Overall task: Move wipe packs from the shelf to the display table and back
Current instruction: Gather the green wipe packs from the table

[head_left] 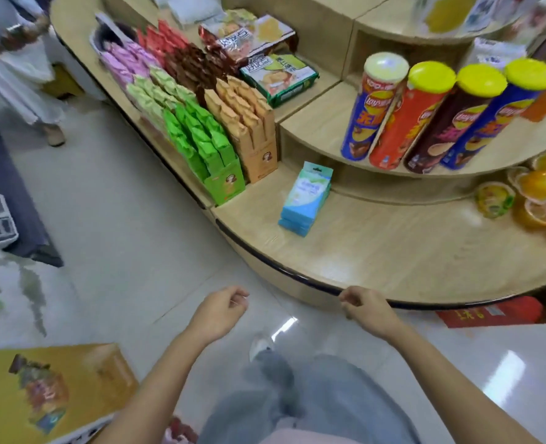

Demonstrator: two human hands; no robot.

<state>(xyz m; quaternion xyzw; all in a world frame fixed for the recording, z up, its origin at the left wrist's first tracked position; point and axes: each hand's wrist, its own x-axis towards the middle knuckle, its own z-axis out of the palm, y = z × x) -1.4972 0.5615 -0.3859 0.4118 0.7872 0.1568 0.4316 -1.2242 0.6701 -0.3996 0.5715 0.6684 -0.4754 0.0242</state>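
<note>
Blue wipe packs sat stacked on the worktop near the orange snack box (delivery apparently done, return left), while left hand and right hand, well apart from that box, held nothing, fingers loosely curled.

This is a shop: a tiered wooden display table carries boxed snack packets and crisp tubes.
</note>
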